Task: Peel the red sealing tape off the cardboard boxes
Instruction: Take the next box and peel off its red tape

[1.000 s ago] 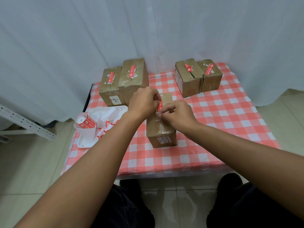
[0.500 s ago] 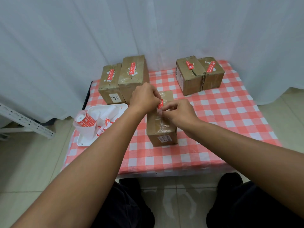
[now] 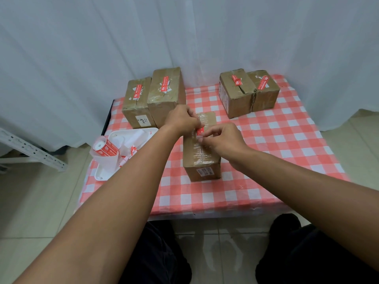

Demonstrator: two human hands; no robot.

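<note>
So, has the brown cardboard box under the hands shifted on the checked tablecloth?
No. The brown cardboard box keeps its place beside the white plastic tray.

Peeling red tape off the middle box

My left hand (image 3: 182, 119) and right hand (image 3: 223, 140) pinch the red sealing tape (image 3: 200, 131) atop the cardboard box (image 3: 202, 158) on the checkered tablecloth (image 3: 276, 140).

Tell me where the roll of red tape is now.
The roll of red tape lies at the table's left edge, on the white tray, left of the left forearm.
</note>
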